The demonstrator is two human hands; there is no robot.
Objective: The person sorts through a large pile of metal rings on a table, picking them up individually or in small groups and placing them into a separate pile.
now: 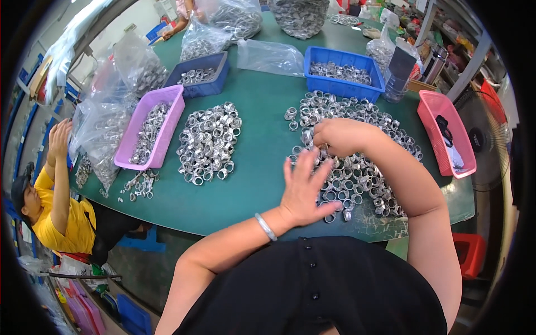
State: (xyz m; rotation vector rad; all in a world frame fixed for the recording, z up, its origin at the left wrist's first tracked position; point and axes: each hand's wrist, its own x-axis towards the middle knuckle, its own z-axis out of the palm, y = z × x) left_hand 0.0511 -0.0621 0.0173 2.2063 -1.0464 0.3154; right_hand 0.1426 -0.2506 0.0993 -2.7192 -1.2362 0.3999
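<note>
A wide heap of silver ring-shaped metal parts [349, 184] lies on the green table in front of me. Over its upper left part, my right hand [345, 136] is closed, fingers curled down among the parts. What is in its fingertips is mostly hidden. My left hand [304, 192], with a pale bangle [266, 227] on the wrist, hovers at the heap's left edge, fingers spread and nothing held. Two loose rings [291, 115] sit just left of the heap's upper end. Farther left is a second, smaller heap of similar parts [207, 142].
Behind the heap stands a blue bin [344, 72] of parts. Other bins are purple [173, 111], dark blue [223, 72] and pink [431, 120]. Clear bags of parts [106, 134] crowd the left side. A fan [484, 139] stands right; a co-worker in yellow [64, 215] is at left.
</note>
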